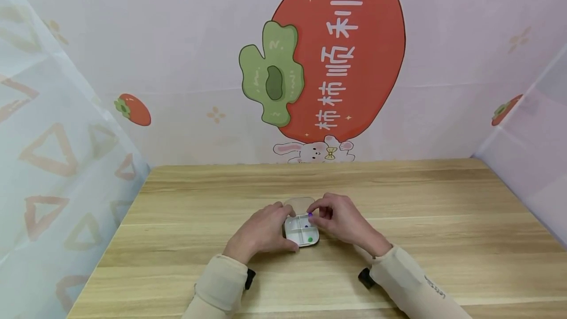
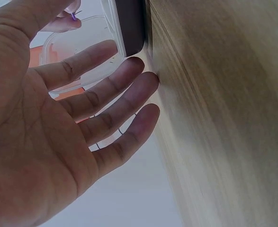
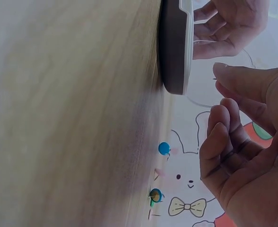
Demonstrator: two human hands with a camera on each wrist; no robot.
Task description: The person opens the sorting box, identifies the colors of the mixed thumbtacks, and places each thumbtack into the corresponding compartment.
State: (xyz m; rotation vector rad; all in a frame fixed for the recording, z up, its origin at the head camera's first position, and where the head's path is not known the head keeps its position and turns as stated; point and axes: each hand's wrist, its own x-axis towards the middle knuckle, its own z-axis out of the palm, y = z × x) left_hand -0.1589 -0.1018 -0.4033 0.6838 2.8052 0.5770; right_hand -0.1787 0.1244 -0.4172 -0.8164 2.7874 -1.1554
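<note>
A small white compartment case (image 1: 293, 236) with a dark base (image 3: 174, 47) sits on the table, its clear lid (image 1: 299, 204) folded back on the far side. My left hand (image 1: 265, 230) holds it from the left, thumb at the near edge and forefinger at the far edge; the other fingers are spread beside it. Over the far right compartment, my right hand (image 1: 343, 216) pinches a purple thumbtack (image 2: 74, 17) between thumb and forefinger, its point sticking out. A green thumbtack (image 1: 310, 239) lies in the near right compartment, and a small blue-purple one (image 1: 306, 226) in the far right.
Past my right hand, a blue thumbtack (image 3: 164, 148) and another round-headed tack (image 3: 156, 195) lie on the wooden table (image 1: 186, 201); in the head view the hand hides them. A printed cloth backdrop (image 1: 190, 63) rises behind the table, with cloth on both sides.
</note>
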